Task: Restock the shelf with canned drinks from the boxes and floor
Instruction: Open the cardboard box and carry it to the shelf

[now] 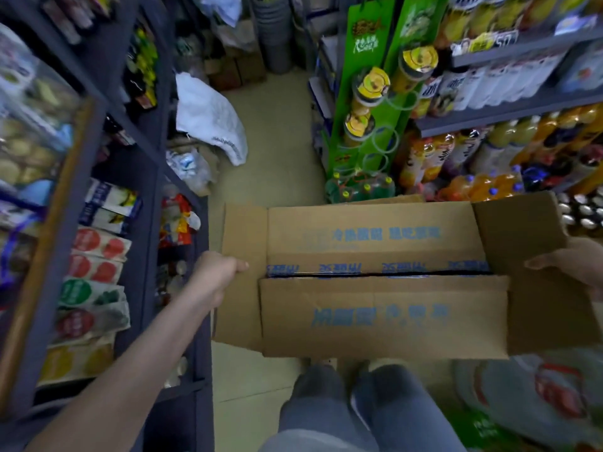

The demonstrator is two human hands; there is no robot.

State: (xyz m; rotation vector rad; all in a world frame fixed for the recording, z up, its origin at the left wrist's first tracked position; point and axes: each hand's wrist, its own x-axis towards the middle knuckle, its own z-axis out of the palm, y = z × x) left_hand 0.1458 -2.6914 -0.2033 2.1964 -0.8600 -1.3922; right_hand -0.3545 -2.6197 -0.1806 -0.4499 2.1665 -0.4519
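I hold a brown cardboard box (385, 308) with blue print in front of me, above my legs in the aisle. Its two long top flaps lie nearly closed, leaving a dark slit between them, and its contents are hidden. My left hand (217, 274) grips the box's left end flap, thumb on top. My right hand (574, 261) grips the right end flap at the frame's edge. Several cans (584, 212) with silver tops stand low on the right, just beyond the box.
Dark shelving (143, 203) with packaged goods lines the left side. The right shelves (509, 109) carry bottled drinks, and a green display rack (365, 119) stands in front. A white sack (208, 115) and boxes lie farther down the tan floor (280, 151).
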